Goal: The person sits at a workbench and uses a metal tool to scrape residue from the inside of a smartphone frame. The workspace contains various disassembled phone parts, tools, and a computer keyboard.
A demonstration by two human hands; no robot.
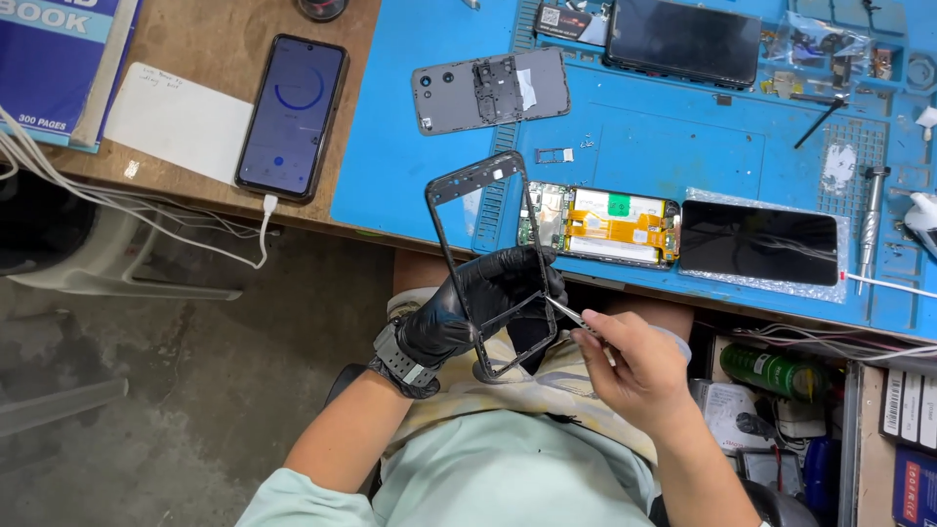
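While our gloved left hand (pixel 468 307) grips the empty phone frame (pixel 491 263) above our lap, our right hand (pixel 634 366) pinches tweezers (pixel 576 317) (tips at its lower edge); we should keep the frame steady and pick lightly.

Wooden bench (pixel 195 29) carries a blue work mat (pixel 664 146). On the mat, just beyond the gripped frame: opened phone body with orange flex (pixel 600 226), dark screen panel (pixel 759 244) to its right. Farther off: grey back cover (pixel 488 90), another dark screen (pixel 683 39), screwdriver (pixel 871 220). Left of the grip, on bare wood: lit phone (pixel 291 117), white paper (pixel 176 122), blue book (pixel 59 59).
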